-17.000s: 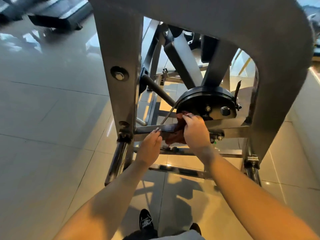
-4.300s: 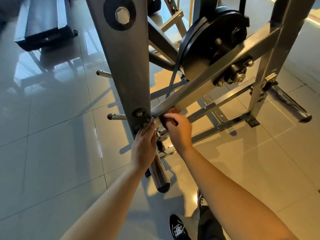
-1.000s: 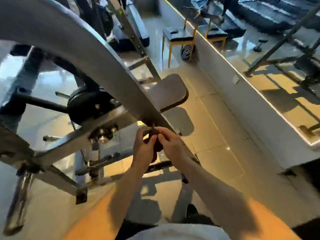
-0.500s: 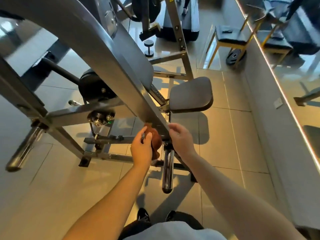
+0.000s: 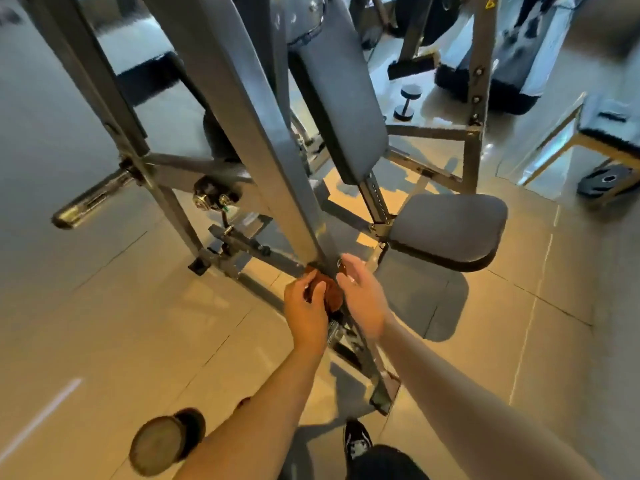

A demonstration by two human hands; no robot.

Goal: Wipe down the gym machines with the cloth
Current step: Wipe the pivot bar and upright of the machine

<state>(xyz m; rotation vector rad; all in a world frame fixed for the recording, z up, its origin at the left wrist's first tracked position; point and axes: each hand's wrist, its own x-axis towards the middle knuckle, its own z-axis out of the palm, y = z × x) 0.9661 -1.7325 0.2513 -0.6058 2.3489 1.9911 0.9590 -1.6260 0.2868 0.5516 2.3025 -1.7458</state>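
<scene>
Observed from the head view, taking the machine's slanted grey beam as reference. The brown cloth was bunched against the beam's lower end, on its near face and wrapping slightly to its left edge. The left hand was just below that lower end, its fingers curled round the cloth and gripping it against the metal. The right hand was just to the right of the beam's lower end, fingers extended and relaxed, holding nothing; motion blur prevented confirming whether its fingertips touched the beam.

The padded seat stood to the right of the beam's lower end, and the upright back pad was behind the beam, to its right. A chrome peg projected well to the left of the beam. A round dark disc lay on the tiled floor nearer the viewer, left of the beam. One dark shoe was nearer the viewer than the beam's lower end.
</scene>
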